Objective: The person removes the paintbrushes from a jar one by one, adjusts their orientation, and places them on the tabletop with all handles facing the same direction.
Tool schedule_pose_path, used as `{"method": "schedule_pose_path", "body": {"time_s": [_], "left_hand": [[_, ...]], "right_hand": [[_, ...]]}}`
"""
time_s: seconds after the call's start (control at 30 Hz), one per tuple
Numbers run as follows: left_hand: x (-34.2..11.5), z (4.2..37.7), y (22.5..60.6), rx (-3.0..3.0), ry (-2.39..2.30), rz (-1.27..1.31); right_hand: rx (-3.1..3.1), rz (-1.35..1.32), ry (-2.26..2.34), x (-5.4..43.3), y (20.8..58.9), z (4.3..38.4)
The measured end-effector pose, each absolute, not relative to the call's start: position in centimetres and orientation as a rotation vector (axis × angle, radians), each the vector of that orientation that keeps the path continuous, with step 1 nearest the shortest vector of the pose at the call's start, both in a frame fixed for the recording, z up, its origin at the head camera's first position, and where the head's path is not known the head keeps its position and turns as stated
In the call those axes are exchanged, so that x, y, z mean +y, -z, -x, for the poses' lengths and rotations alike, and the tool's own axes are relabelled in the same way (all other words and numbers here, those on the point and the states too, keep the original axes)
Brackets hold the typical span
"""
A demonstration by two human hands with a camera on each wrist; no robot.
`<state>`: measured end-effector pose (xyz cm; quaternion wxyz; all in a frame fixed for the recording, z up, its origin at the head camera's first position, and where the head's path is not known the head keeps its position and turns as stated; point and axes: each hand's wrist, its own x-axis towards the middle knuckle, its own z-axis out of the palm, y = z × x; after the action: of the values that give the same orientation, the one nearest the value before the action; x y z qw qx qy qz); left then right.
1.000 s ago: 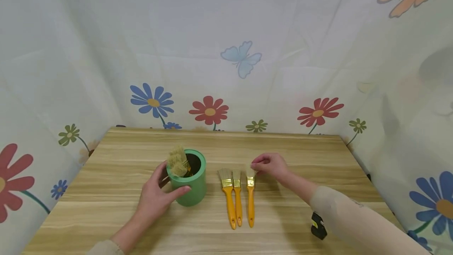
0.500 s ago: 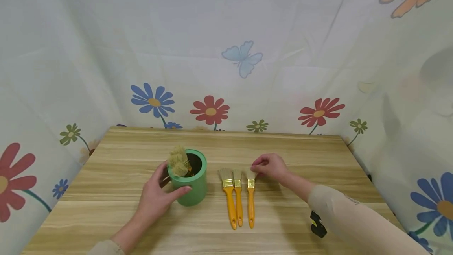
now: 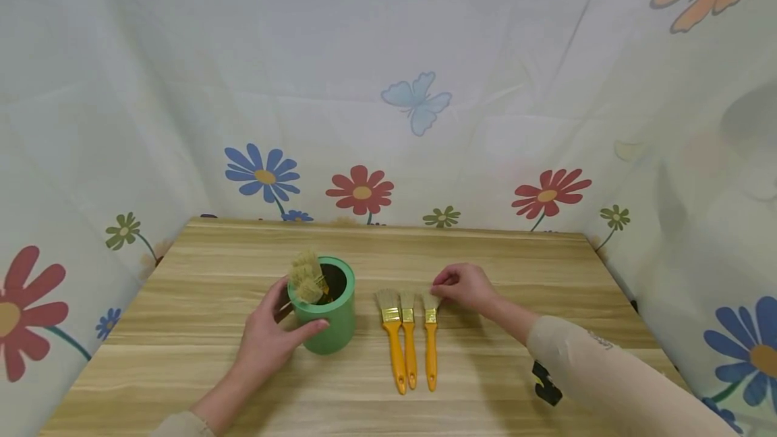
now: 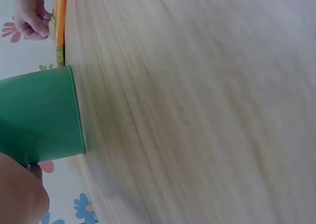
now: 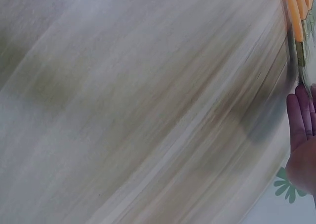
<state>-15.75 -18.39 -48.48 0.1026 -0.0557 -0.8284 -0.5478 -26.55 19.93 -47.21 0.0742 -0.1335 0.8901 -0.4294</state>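
Note:
My left hand (image 3: 267,336) holds a green can (image 3: 330,326) by its left side, thumb across the front. Several paintbrushes stand in the can, their pale bristles (image 3: 307,278) up and leaning on the left rim. To the right, three paintbrushes with orange handles lie side by side, bristles pointing away from me: a wide brush (image 3: 394,342), a narrower brush (image 3: 409,346) close beside it, and a third brush (image 3: 431,342) slightly apart. My right hand (image 3: 466,286) pinches the bristle tips of that third brush. In the right wrist view the fingers (image 5: 297,115) meet the bristles.
A small black and yellow object (image 3: 546,384) lies on the wooden tabletop (image 3: 485,410), partly under the right sleeve (image 3: 583,356). A white curtain (image 3: 303,86) printed with flowers and butterflies stands behind the table and along both sides.
My right fingertips have shifted slightly toward me at the third brush's bristles. The left hand, the can and the other brushes stay as they were.

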Motion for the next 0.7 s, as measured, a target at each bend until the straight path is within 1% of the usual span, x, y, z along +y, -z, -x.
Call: {"method": "schedule_pose_path", "body": {"time_s": [0.37,0.7], "left_hand": [[-18.3,15.6,48.2,-2.456,1.608,0.151],[-18.3,15.5,48.0,-2.458,1.618,0.147]], "right_hand": [[2.836,0.468,1.102,21.3,46.5,26.6],[2.729,0.455,1.260,21.9,44.6,26.2]]}}
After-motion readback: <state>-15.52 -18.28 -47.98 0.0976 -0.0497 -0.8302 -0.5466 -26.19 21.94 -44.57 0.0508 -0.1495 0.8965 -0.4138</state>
